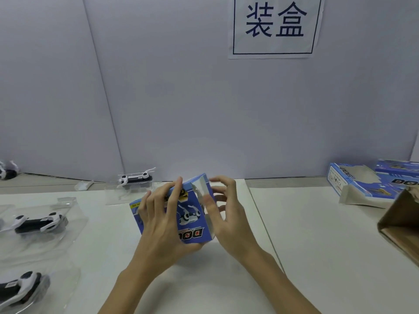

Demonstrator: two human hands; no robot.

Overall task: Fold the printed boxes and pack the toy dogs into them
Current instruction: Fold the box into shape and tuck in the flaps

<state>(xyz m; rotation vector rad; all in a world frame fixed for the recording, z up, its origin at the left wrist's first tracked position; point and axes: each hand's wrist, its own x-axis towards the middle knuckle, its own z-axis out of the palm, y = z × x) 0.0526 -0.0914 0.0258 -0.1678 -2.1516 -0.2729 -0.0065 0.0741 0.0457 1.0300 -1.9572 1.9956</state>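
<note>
We are folding a printed box [181, 214] held up over the table [306, 234]: our left hand [158, 220] grips its front; our right hand [223, 207], fingers loosely curled, works the end flap; next, we judge, tuck it shut.

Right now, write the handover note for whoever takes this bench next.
Left hand grips the printed box, held above the table. Right hand works the box's open side flap.
Toy dogs in clear trays wait on the left.
Flat boxes lie far right.
Done: box opened up. Left: close the flaps, load a dog, repeat.
</note>
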